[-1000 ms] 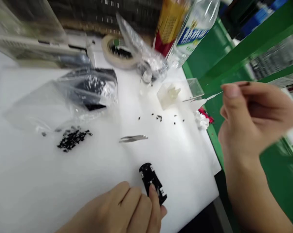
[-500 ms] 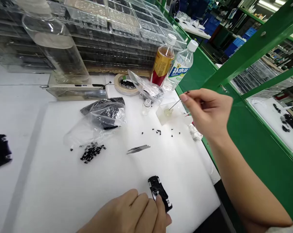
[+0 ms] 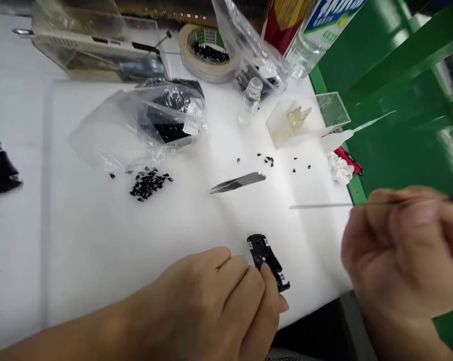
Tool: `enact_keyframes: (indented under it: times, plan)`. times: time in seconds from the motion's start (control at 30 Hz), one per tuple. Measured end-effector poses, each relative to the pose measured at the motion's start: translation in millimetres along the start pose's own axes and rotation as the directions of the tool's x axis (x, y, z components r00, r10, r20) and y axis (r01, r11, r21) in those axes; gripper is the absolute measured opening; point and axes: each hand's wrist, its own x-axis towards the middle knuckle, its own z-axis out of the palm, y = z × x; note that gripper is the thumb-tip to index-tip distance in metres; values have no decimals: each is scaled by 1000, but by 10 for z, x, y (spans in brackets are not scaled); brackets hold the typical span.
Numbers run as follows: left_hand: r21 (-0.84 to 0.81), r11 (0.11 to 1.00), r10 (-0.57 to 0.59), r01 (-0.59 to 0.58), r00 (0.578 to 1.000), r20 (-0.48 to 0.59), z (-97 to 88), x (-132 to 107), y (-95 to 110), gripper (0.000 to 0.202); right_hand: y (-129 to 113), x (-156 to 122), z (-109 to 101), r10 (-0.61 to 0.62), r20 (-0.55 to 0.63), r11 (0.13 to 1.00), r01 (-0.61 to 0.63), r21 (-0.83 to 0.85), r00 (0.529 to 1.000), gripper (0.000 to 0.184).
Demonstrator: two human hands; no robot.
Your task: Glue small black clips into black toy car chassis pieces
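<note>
My left hand (image 3: pixel 219 296) rests on the white mat with its fingers curled, pressing on a small black plastic part (image 3: pixel 267 259) near the front edge. My right hand (image 3: pixel 403 250), blurred by motion, is pinched around a thin needle-like stick (image 3: pixel 324 205) whose tip points left above the mat. Metal tweezers (image 3: pixel 238 182) lie on the mat between the hands and the far items. A small clear box with yellowish glue (image 3: pixel 297 120) stands at the far right.
A pile of tiny black pieces (image 3: pixel 149 183) lies beside a clear plastic bag (image 3: pixel 144 123). A tape roll (image 3: pixel 206 52), a small vial (image 3: pixel 250 98), two bottles (image 3: pixel 305 30) and a white nozzle (image 3: pixel 347 133) stand at the back. Green frame (image 3: pixel 395 100) borders the right.
My right hand drew back from the glue box toward me, carrying the thin stick. The view dropped and came closer to the mat. My left hand stayed on the black part.
</note>
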Motion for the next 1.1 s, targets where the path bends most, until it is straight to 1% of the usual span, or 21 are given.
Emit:
enact_keyframes:
  times: [0.07, 0.1, 0.13, 0.17, 0.27, 0.33, 0.4, 0.47, 0.57, 0.67, 0.77, 0.9, 1.0, 1.1]
  plan:
    - [4, 996, -87, 87, 996, 17, 12, 12, 36, 8, 6, -290, 47, 168, 13, 982, -169, 83, 986, 8]
    - [8, 994, -107, 106, 994, 22, 22, 24, 50, 10, 18, -387, 67, 244, 60, 963, -249, 104, 968, 6]
    - [1, 995, -104, 104, 994, 21, 36, 40, 59, 13, 35, -451, 79, 295, 124, 946, -308, 99, 947, 5]
    - [-10, 995, -104, 104, 994, 25, 55, 57, 62, 18, 53, -486, 80, 312, 165, 941, -328, 83, 936, 5]
    - [-40, 993, -112, 114, 993, 39, 123, 101, 47, 29, 92, -490, 44, 301, 261, 948, -318, 25, 917, 7]
    - [-46, 991, -123, 125, 991, 45, 154, 105, 28, 30, 99, -469, 21, 283, 314, 953, -301, 10, 906, 13]
    - [-38, 992, -116, 118, 992, 43, 159, 85, 4, 28, 95, -458, 16, 258, 342, 960, -279, 12, 903, 19]
    - [-17, 997, -76, 77, 997, 29, 138, 54, -27, 22, 90, -456, 24, 237, 358, 967, -256, 5, 903, 22]
    - [26, 999, 41, -41, 999, 3, 94, 15, -80, 13, 85, -454, 36, 221, 375, 973, -232, -16, 900, 23]
    - [41, 994, 97, -98, 995, 14, 78, 0, -114, 16, 78, -443, 35, 209, 386, 976, -214, -30, 898, 22]
    - [46, 994, 100, -101, 995, 25, 94, -2, -120, 18, 66, -432, 36, 221, 388, 974, -221, -45, 895, 22]
    - [56, 993, 103, -104, 994, 21, 104, -3, -122, 17, 65, -437, 44, 189, 391, 981, -194, -29, 901, 22]
    - [56, 992, 109, -110, 993, 36, 81, -13, -126, 18, 69, -475, 36, 205, 379, 977, -215, -16, 902, 21]
    - [53, 994, 97, -98, 995, 32, 74, -40, -91, 17, 64, -486, 34, 262, 313, 961, -277, 3, 913, 18]
